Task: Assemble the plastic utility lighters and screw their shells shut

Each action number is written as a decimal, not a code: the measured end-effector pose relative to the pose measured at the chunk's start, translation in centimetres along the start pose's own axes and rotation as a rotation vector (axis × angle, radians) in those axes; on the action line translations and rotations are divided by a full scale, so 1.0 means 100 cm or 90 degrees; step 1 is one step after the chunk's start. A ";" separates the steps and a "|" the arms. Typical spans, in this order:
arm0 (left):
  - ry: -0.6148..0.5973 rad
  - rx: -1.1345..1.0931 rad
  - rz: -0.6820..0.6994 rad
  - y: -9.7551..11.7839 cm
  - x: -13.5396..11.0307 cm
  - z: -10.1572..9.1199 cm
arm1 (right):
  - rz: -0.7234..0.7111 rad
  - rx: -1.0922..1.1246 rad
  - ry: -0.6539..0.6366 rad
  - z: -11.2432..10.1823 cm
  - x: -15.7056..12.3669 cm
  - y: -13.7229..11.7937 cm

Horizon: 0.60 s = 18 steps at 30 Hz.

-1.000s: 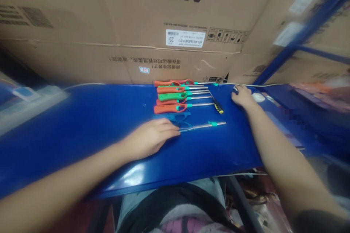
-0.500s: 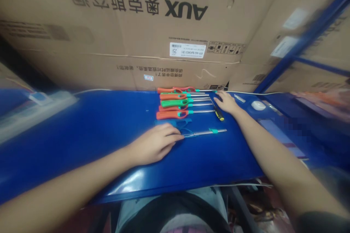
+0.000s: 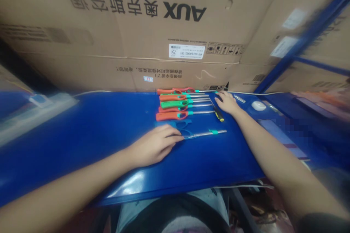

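My left hand [image 3: 155,145] rests on the table with bent fingers closed over the handle end of a blue lighter. From beneath its fingertips the lighter's metal tube [image 3: 203,134] points right, with a teal piece [image 3: 214,131] near its tip. Just behind that hand lies a separate translucent blue casing part [image 3: 186,122], partly covered. My right hand [image 3: 227,102] lies with fingers apart beside the tube tips of the far lighters. Close to it is a black and yellow screwdriver [image 3: 218,114]. Orange lighters [image 3: 168,116] and a green lighter [image 3: 173,104] lie in a row.
A large cardboard sheet [image 3: 123,43] stands along the back of the blue table [image 3: 90,127]. To the right are a white rounded object [image 3: 258,106], a small silver piece [image 3: 240,98] and a flat rectangular item [image 3: 281,138]. A clear plastic bag [image 3: 41,116] lies at left.
Both hands and the lighters stay almost where they were. The view has shifted very slightly.
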<state>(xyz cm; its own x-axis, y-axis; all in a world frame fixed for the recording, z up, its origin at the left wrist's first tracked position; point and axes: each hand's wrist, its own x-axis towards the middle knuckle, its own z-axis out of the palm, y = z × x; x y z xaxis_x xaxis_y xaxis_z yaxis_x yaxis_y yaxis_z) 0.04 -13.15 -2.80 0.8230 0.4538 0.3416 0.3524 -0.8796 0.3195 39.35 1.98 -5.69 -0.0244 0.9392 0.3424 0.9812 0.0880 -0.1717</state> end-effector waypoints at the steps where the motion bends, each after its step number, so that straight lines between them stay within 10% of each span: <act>1: 0.001 0.001 0.001 0.000 0.000 0.000 | 0.001 0.000 0.004 -0.001 -0.001 -0.001; 18: -0.016 -0.007 -0.005 -0.002 0.000 0.001 | 0.009 0.047 -0.067 -0.022 -0.005 -0.002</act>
<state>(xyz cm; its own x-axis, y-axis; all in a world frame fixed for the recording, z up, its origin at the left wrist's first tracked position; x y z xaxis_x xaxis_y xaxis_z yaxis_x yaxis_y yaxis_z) -0.01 -12.95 -2.97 0.8308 0.4573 0.3172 0.3543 -0.8741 0.3322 39.61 0.77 -3.75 -0.0336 0.9698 0.2418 0.9648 0.0947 -0.2455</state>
